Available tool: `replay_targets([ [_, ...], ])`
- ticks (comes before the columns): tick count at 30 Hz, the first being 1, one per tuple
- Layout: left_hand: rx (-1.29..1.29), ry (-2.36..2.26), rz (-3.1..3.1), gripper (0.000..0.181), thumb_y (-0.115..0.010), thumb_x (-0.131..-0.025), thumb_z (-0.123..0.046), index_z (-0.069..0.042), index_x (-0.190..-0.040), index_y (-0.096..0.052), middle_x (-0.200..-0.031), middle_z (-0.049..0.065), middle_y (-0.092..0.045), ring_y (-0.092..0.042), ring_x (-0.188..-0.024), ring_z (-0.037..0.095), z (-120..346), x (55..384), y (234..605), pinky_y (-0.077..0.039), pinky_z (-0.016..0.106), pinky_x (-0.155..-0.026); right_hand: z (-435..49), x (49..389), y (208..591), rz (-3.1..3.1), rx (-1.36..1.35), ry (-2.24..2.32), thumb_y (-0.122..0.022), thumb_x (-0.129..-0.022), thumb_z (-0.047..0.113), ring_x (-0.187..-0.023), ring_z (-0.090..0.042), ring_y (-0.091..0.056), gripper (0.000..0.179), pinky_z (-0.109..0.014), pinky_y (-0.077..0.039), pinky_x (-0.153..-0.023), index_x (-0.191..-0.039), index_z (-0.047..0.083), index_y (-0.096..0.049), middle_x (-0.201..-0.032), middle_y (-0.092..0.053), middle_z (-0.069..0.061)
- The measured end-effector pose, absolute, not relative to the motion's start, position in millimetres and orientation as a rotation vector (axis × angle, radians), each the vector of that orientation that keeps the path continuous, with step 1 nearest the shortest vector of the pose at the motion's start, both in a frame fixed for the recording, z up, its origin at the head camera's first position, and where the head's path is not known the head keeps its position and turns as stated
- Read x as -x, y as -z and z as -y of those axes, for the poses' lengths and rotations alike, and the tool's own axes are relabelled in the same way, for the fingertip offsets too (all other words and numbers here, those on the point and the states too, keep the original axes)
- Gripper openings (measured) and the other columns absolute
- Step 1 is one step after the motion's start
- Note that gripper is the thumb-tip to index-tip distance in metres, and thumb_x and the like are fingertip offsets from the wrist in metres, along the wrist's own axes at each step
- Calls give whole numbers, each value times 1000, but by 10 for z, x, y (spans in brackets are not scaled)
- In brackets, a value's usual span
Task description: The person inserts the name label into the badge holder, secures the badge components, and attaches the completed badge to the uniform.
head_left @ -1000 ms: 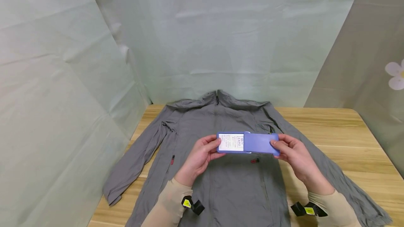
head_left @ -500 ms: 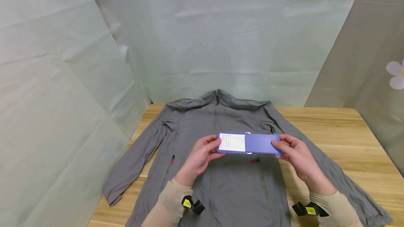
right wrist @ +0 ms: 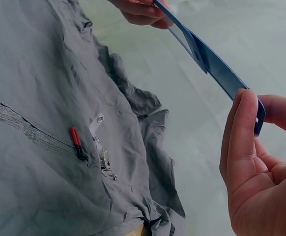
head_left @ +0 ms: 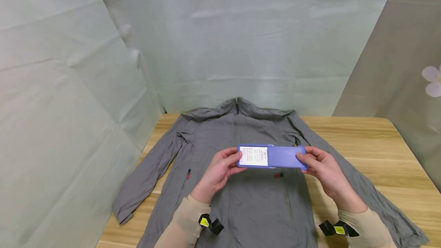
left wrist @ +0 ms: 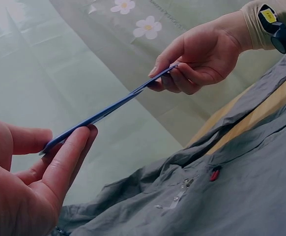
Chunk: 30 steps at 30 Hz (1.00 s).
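Observation:
Above a grey jacket [head_left: 258, 206] both hands hold a blue badge holder [head_left: 285, 157], its two parts slid apart lengthwise. A white card [head_left: 253, 155] printed "ID CARD" shows in the left part. My left hand [head_left: 218, 169] pinches that part's outer end between thumb and fingers. At the plain blue part's outer end, my right hand [head_left: 320, 169] has a thumb on top and fingers beneath. In the left wrist view the badge holder [left wrist: 99, 114] appears edge-on. A badge clip with a clear strap [right wrist: 101, 155] lies on the jacket below, beside a red zipper pull [right wrist: 75, 136].
The jacket is spread front up on a wooden table [head_left: 365, 137], collar at the far edge and sleeves out to both sides. Pale cloth sheets [head_left: 241, 41] hang behind and to the left. A grey-brown panel with white flowers [left wrist: 147, 27] stands at the right.
My right hand has shifted slightly right with the blue part, widening the gap a little, then stays there. Glare crosses the card's print and fades. My left hand keeps its place.

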<state>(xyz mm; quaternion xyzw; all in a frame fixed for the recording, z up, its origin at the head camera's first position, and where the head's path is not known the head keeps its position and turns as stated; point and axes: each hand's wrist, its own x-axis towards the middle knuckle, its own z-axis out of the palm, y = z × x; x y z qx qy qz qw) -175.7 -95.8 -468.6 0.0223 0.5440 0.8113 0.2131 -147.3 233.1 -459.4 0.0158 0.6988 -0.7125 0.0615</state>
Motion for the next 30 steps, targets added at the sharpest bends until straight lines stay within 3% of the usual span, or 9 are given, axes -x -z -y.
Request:
replay_targets([
  [16,-63,-2238,-1532,43,-64,-109,-10,12,-144,-54,-120,13,-73,-77,-102,19,956,1762,4679,-63,36,-90,-2341,1493,4594,-2124,-53,2141,-70,-106,11,-77,-8,-67,15,-25,-62,-70,-116,1,-67,-92,-72,4],
  [30,-79,-2228,-1542,44,-65,-108,-12,12,-144,-54,-117,13,-72,-76,-101,19,961,1766,4700,-63,36,-90,-2307,1484,4626,-2204,-58,2085,-70,-105,9,-78,-7,-69,41,-24,-63,-69,-133,-17,-52,-94,-73,2],
])
